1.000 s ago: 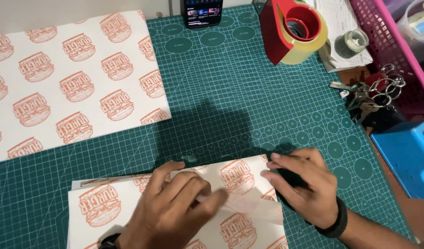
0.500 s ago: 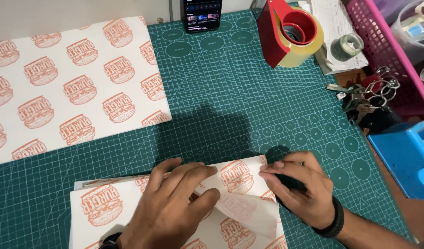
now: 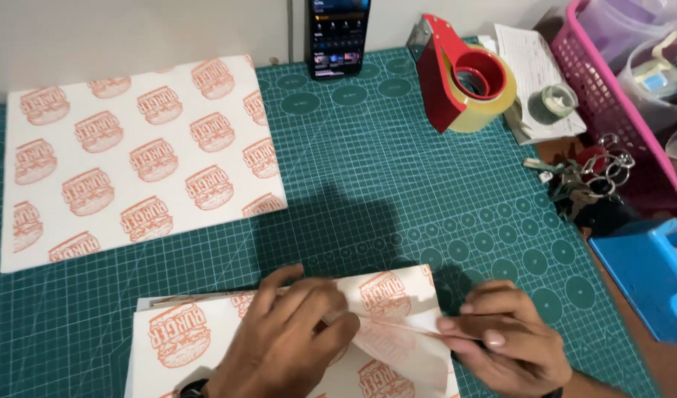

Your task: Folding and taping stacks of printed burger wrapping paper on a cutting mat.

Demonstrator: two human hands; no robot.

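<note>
A sheet of white wrapping paper (image 3: pixel 180 335) with orange burger prints lies at the near edge of the green cutting mat (image 3: pixel 397 199). My left hand (image 3: pixel 290 339) presses flat on its middle, fingers spread. My right hand (image 3: pixel 504 343) pinches a folded flap of the same paper at its right edge, the thumb and fingers closed on the crease. The flap is lifted slightly off the sheet. Part of the paper is hidden under both hands.
A stack of the same printed paper (image 3: pixel 143 158) lies at the far left. A red tape dispenser (image 3: pixel 463 77), a phone (image 3: pixel 340 37), a small tape roll (image 3: pixel 556 99), keys (image 3: pixel 585 177), a pink basket (image 3: pixel 618 81) and a blue dispenser (image 3: pixel 651 276) stand along the back and right.
My right hand has slid to the right and now pinches a raised flap. My left hand stays pressed on the paper. The view has tilted down slightly.
</note>
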